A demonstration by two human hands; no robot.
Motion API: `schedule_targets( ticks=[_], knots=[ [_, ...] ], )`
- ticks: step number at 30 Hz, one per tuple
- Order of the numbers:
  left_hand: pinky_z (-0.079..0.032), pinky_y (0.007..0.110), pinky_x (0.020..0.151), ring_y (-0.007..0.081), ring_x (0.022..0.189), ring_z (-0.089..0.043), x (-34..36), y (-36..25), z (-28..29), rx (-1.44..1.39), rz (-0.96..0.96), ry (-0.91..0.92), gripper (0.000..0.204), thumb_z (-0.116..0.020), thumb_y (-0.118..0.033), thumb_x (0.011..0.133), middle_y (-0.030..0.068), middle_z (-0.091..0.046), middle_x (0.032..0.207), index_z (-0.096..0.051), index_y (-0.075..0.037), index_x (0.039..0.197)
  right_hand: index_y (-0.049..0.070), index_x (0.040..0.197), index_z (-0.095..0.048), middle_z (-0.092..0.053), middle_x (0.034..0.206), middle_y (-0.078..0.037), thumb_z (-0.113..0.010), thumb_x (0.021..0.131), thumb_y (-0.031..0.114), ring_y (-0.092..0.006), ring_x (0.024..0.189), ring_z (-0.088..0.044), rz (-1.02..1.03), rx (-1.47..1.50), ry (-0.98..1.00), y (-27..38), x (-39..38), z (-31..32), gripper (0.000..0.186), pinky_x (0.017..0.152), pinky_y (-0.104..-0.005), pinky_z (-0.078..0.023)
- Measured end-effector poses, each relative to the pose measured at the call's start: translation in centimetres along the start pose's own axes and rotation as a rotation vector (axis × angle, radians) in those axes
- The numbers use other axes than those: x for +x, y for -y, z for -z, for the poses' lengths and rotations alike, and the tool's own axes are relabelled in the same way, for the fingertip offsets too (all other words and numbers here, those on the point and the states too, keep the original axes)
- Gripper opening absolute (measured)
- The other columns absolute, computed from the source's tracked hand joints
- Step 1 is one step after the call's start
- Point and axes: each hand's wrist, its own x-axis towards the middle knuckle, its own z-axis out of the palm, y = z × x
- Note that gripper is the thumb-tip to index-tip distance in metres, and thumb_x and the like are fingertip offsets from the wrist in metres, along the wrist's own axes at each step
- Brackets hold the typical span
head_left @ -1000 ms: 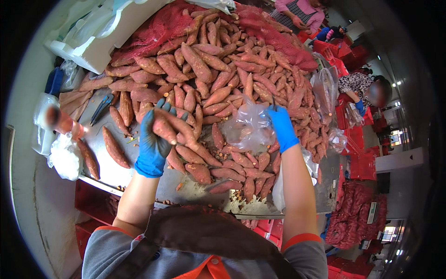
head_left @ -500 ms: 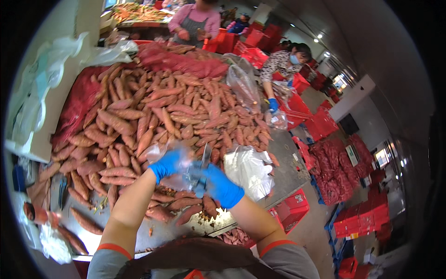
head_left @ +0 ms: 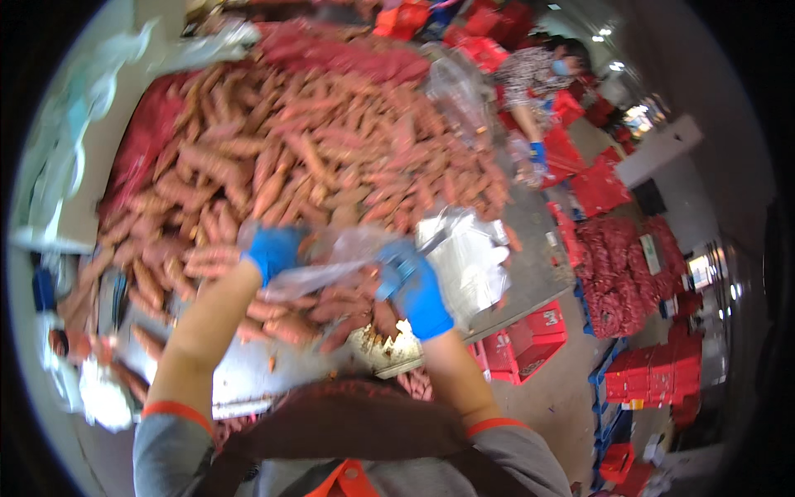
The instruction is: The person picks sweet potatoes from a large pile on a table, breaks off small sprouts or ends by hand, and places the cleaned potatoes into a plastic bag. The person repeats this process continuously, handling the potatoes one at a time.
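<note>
A thin clear plastic bag (head_left: 352, 246) is stretched between my two hands, above the near part of a big heap of sweet potatoes (head_left: 331, 153). My left hand (head_left: 277, 255), in a blue glove, is closed on the bag's left side. Closed on its right side is my right hand (head_left: 416, 290), also gloved in blue; motion blurs its fingers. Beside the right hand lies a stack of white plastic bags (head_left: 464, 261). Whether anything is inside the stretched bag I cannot make out.
Red mesh (head_left: 339, 56) lies behind the heap. At the right, a co-worker's blue-gloved hand (head_left: 537, 156) is by a clear bag. A red crate (head_left: 526, 340) stands below the metal table's (head_left: 530, 282) right edge. Red mesh sacks (head_left: 613, 277) are stacked farther right.
My hands have moved apart, the left one leftward and the right one rightward, spreading the bag. A narrow blade-like thing near my right hand no longer shows. The view has shifted.
</note>
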Motion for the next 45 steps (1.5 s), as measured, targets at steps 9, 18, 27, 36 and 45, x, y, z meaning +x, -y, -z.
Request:
schedule_targets(
  ticks=[9, 18, 27, 36, 45],
  knots=[
    [-0.048, 0.030, 0.078, 0.0194, 0.085, -0.062, -6.1, -2.5, 7.7, -0.712, 0.175, -0.478, 0.019, -0.061, -0.008, 0.085, 0.0117, -0.065, 0.097, -0.064, -0.001, 0.102, 0.004, 0.115, -0.058, -0.058, 0.081, -0.002, -0.060, 0.086, 0.020, -0.0086, 0.056, -0.047, 0.089, -0.549, -0.226, -0.2, 1.2, 11.6, 0.033, 0.049, -0.0225, -0.038],
    [-0.051, 0.026, 0.074, 0.0135, 0.081, -0.061, -15.9, -12.8, -1.1, -1.519, 0.612, -0.104, 0.014, -0.057, -0.008, 0.089, 0.0090, -0.065, 0.093, -0.062, 0.004, 0.093, 0.004, 0.132, -0.040, -0.060, 0.105, -0.022, -0.072, 0.071, 0.039, -0.0340, 0.085, -0.063, -0.070, -1.862, -0.093, -8.4, -2.7, 14.6, 0.077, 0.071, -0.0401, -0.050],
    [-0.052, 0.035, 0.077, 0.0214, 0.090, -0.060, -10.1, -16.4, -0.1, -2.473, 0.882, 0.089, 0.036, -0.054, -0.021, 0.091, 0.0122, -0.060, 0.107, -0.048, -0.003, 0.122, 0.008, 0.136, -0.041, -0.062, 0.102, -0.014, -0.069, 0.078, 0.027, -0.0183, 0.084, -0.061, 0.065, -1.314, 0.264, -8.0, -6.4, 6.0, 0.067, 0.073, -0.0296, -0.048],
    [-0.053, 0.033, 0.069, 0.0245, 0.079, -0.062, -11.6, -14.7, 1.0, -2.654, 0.668, 0.223, 0.046, -0.056, -0.024, 0.084, 0.0150, -0.061, 0.097, -0.045, 0.000, 0.122, 0.001, 0.102, -0.059, -0.063, 0.095, -0.014, -0.054, 0.083, 0.002, -0.0230, 0.082, -0.062, 0.442, -1.506, 0.295, -6.9, -4.0, 5.6, 0.019, 0.072, -0.0310, -0.048],
    [-0.045, 0.028, 0.081, 0.0150, 0.093, -0.057, -10.8, -15.8, 1.6, -2.402, 0.286, 0.147, 0.041, -0.056, -0.022, 0.088, 0.0071, -0.060, 0.104, -0.049, 0.000, 0.122, 0.004, 0.086, -0.065, -0.056, 0.064, -0.002, -0.048, 0.089, 0.013, -0.0077, 0.055, -0.046, -0.303, -0.633, -0.229, -9.4, -3.4, 11.0, 0.019, 0.048, -0.0238, -0.033]
  ],
)
